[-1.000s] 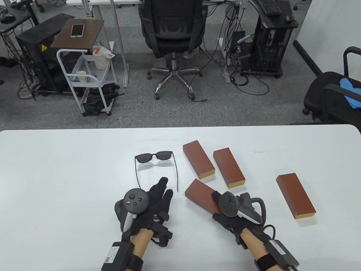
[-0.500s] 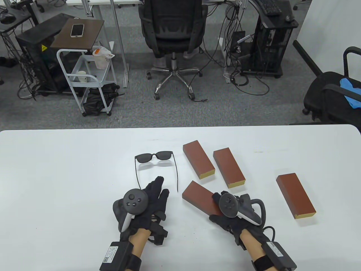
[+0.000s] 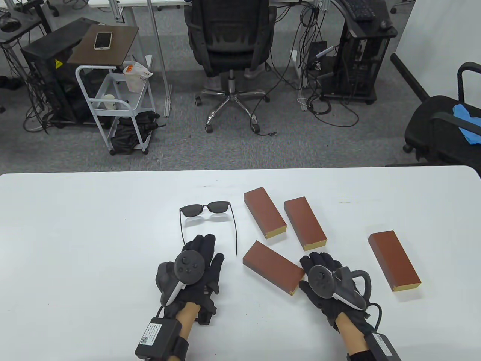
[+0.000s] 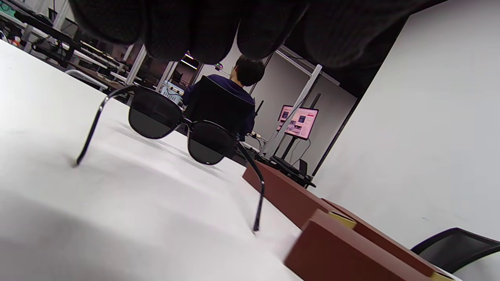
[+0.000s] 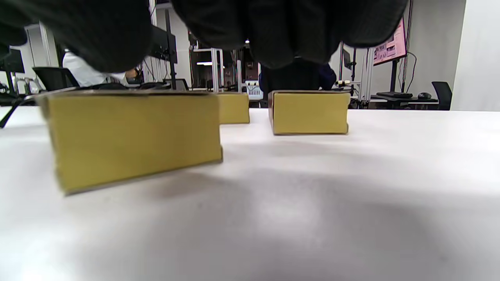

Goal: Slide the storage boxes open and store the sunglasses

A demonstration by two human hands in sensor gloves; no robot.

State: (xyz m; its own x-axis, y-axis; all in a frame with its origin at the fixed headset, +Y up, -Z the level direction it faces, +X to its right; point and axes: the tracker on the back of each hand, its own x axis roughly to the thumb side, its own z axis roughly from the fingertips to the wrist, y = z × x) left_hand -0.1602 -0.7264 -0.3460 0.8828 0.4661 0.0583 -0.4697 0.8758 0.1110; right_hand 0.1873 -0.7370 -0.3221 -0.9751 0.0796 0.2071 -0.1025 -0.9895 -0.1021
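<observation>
No box is open yet. The sunglasses (image 3: 207, 216) sit unfolded mid-table, left hand (image 3: 195, 269) flat and loose between their arms. Right hand (image 3: 326, 285) hovers relaxed, holding nothing, beside the nearest box (image 3: 273, 266), which probably needs gripping and sliding next.

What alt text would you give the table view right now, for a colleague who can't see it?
Two gloved hands rest low on a white table: the left hand just behind open sunglasses, the right hand beside the nearest of four closed reddish-brown storage boxes. Neither hand holds anything.
</observation>
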